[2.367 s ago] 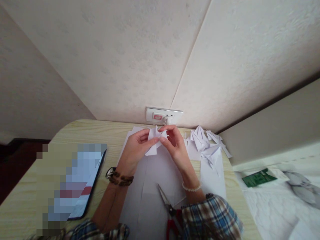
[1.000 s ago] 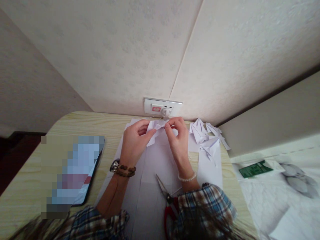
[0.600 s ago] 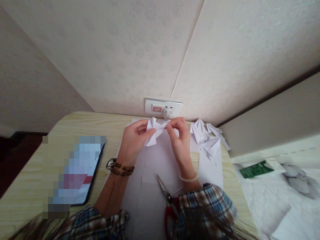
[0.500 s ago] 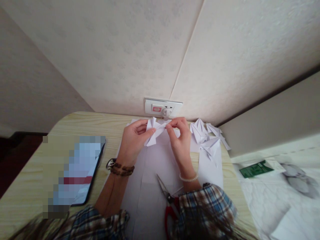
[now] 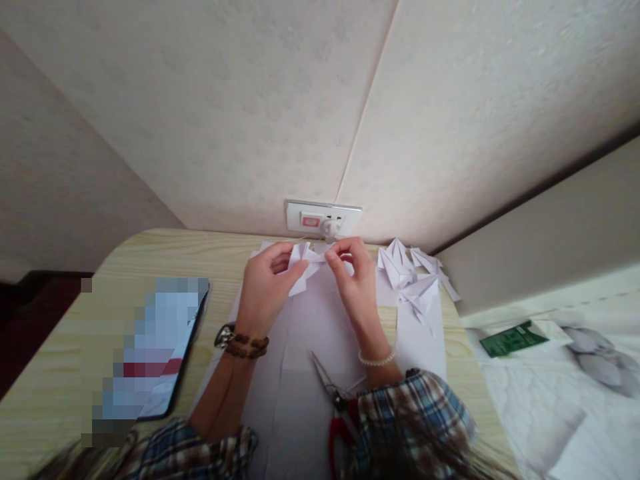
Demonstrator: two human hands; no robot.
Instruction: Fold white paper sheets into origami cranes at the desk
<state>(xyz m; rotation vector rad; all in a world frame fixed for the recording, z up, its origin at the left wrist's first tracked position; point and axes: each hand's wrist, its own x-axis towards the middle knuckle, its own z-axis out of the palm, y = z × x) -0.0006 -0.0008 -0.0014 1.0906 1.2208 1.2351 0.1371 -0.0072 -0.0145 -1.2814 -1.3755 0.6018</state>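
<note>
A small folded white paper piece point(image 5: 301, 283) is held up between my two hands, above white sheets point(image 5: 315, 327) on the table. My left hand point(image 5: 266, 287) grips its left side, thumb in front and fingers behind. With thumb and forefinger, my right hand point(image 5: 354, 272) pinches the narrow end at the right. Below the hands, scissors point(image 5: 340, 403) with red handles lie on the paper, handles partly under my right sleeve. Right of my right hand sit several folded white paper shapes point(image 5: 400, 263) with pointed tips.
A phone point(image 5: 170, 347), its screen partly pixelated, lies on the wooden table point(image 5: 220, 257) at the left. Behind the table a wall socket point(image 5: 324, 219) holds a white plug. On a white quilted surface to the right are a green packet point(image 5: 515, 339) and more paper.
The pinched end of the folded paper and my right hand have shifted slightly left. Both hands still hold the paper; the whole view has tilted a little.
</note>
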